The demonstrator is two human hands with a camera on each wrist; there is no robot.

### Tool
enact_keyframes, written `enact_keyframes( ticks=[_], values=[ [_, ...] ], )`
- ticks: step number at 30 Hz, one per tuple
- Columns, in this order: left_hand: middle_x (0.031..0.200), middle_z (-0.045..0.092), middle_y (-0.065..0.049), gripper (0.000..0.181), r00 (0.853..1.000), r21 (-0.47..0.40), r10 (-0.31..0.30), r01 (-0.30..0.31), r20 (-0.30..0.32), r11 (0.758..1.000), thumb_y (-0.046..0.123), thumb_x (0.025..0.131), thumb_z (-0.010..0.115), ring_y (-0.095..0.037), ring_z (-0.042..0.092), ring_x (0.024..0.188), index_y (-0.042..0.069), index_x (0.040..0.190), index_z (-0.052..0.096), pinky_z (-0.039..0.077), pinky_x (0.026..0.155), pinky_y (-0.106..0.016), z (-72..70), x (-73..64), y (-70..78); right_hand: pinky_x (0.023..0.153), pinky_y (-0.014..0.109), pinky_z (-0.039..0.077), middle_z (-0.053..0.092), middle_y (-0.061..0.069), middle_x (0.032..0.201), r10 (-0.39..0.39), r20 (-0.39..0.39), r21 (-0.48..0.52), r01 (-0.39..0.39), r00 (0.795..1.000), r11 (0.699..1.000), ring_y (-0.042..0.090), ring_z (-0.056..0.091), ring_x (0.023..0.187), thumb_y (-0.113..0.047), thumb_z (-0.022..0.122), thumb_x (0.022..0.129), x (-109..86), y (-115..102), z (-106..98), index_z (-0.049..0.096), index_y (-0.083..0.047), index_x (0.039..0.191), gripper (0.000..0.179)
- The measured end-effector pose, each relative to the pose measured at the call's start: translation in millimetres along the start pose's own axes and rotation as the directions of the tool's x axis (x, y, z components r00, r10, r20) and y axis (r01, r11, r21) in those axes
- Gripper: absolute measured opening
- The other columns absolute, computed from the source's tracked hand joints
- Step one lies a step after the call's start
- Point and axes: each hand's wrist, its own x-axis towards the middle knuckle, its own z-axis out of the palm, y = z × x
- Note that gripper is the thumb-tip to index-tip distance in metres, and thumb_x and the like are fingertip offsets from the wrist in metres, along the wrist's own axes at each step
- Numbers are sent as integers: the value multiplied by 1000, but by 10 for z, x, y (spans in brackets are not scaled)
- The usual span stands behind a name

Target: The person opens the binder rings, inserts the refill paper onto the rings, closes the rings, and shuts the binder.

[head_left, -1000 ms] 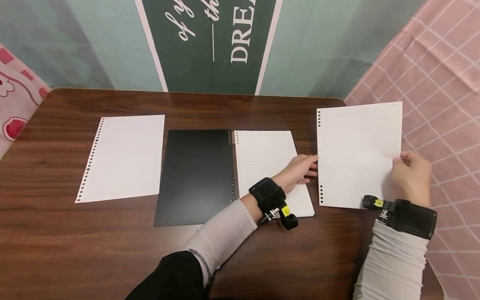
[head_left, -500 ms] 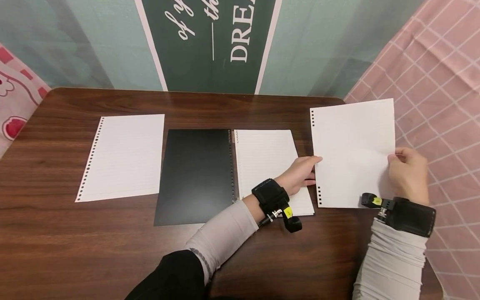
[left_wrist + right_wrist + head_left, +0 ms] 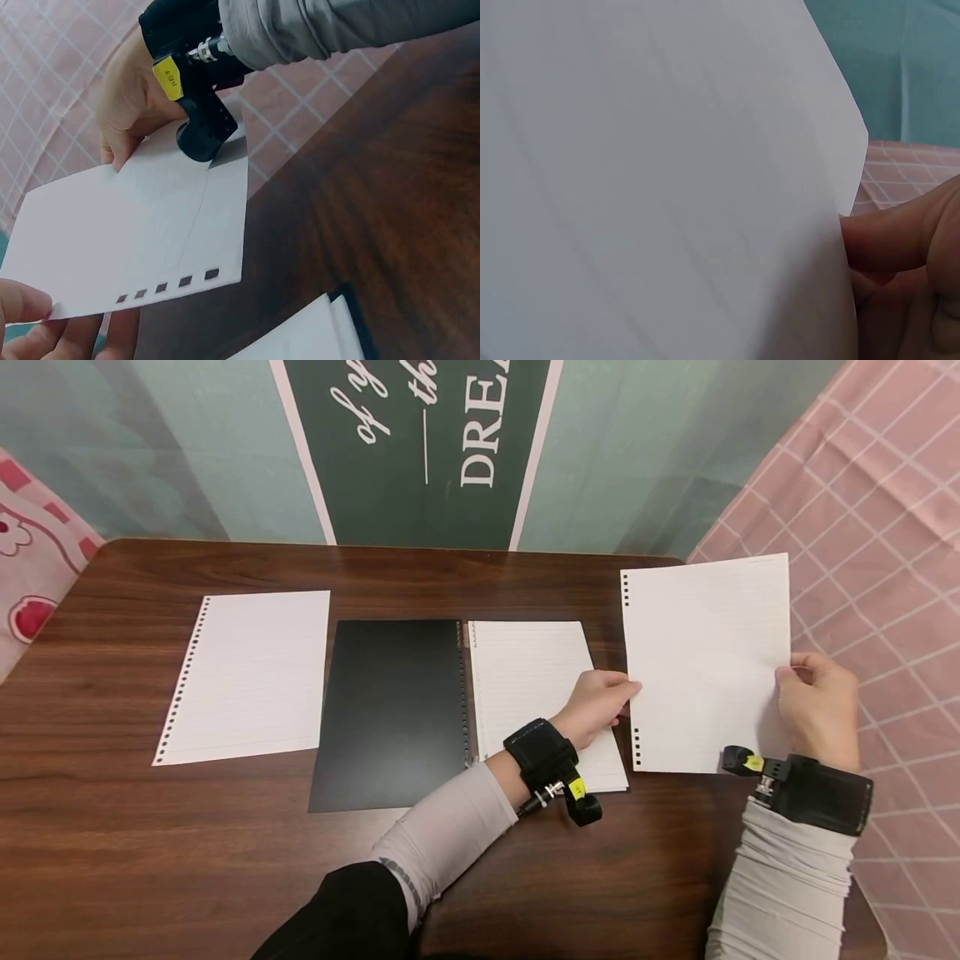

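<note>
A white loose-leaf sheet [image 3: 705, 668] with punched holes down its left edge is held up at the right of the head view. My left hand [image 3: 596, 702] pinches its holed edge, thumb on the front and fingers behind. At the opposite edge, my right hand [image 3: 819, 706] pinches the paper between thumb and fingers. The left wrist view shows the sheet [image 3: 142, 225] tilted above the table, both hands on it. Under my left forearm lies an open ring binder with a black cover [image 3: 393, 710] and a stack of lined paper [image 3: 525, 677] on its right side.
Another punched sheet [image 3: 247, 677] lies flat on the brown wooden table [image 3: 187, 860], left of the binder, its edge close to the black cover. A green printed cloth [image 3: 600, 460] hangs behind the table, and a pink checked cloth [image 3: 900, 568] hangs at the right.
The raised sheet has shifted slightly left with my right hand. My left hand, earlier at its holed edge with fingers spread, has closed its thumb and fingers on that edge.
</note>
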Motion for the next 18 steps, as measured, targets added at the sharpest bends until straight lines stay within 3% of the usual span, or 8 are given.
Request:
enact_keyframes(
  ticks=[3, 9, 14, 18],
  values=[
    [101, 66, -4, 30, 999, 7, 30, -30, -29, 1000, 18, 98, 62, -9, 56, 74, 1, 121, 68, 44, 65, -24, -62, 3, 1, 70, 22, 36, 54, -4, 94, -21, -3, -1, 21, 1000, 1000, 1, 41, 80, -22, 41, 102, -9, -18, 11, 52, 5, 135, 44],
    [87, 67, -1, 23, 999, 27, 36, -35, -40, 999, 18, 96, 64, -13, 62, 71, 1, 109, 74, 41, 61, -22, -187, 11, 24, 69, 19, 35, 38, -36, 66, -90, 3, 36, 89, 996, 995, -6, 40, 74, -20, 44, 101, -29, -41, 19, 53, 9, 133, 45],
    [74, 68, -3, 19, 998, 44, 35, -32, -54, 998, 16, 94, 65, -17, 65, 71, 0, 100, 76, 38, 56, -19, -282, 18, 75, 61, 13, 38, 41, -32, 67, -83, -2, 66, 83, 997, 994, -4, 42, 71, -19, 48, 99, -35, -83, 73, 56, 7, 127, 39],
    [75, 71, -6, 20, 998, 66, 35, -31, -51, 997, 15, 94, 65, -12, 64, 64, -1, 100, 76, 36, 54, -19, -345, 26, 111, 56, 13, 42, 45, -32, 66, -76, 24, 101, 73, 997, 992, -7, 46, 67, -17, 51, 99, -33, -96, 105, 58, 4, 120, 31]
  ],
)
